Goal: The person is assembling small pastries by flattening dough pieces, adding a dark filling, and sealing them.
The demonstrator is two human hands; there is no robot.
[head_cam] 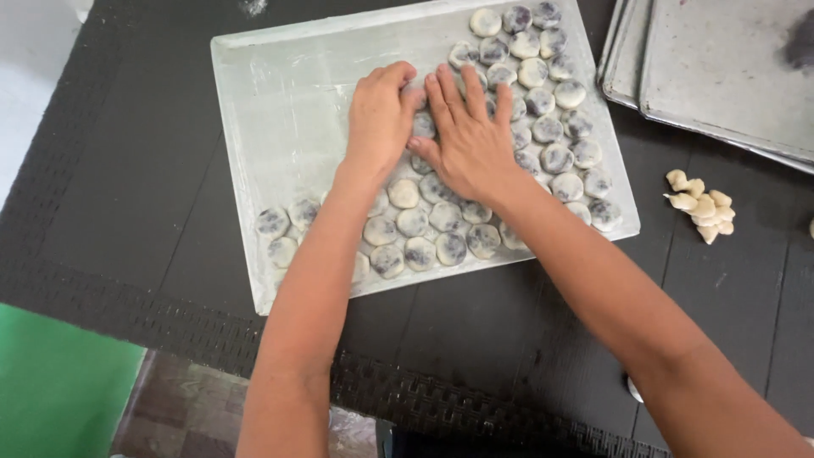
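On the floured white rectangular tray [280,102], both hands press flat, left hand [379,119] curled, right hand [471,140] splayed, on round dark-filled dough discs [413,222] filling 3-to-6 o'clock, with 9-to-12 bare.

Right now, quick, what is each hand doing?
Left hand: fingers curled, pressing on the filled dough rounds in the floured tray; a grip cannot be told.
Right hand: open, flat on the rounds.

The flat rectangular floured white tray [271,102] is lying on the dark woven-mat desk [127,170], carrying round flattened dark-filled dough pieces [555,127] along its right and near sides. Stacked grey metal trays [721,68] are sitting far right, small pale dough lumps [702,206] lying nearer.
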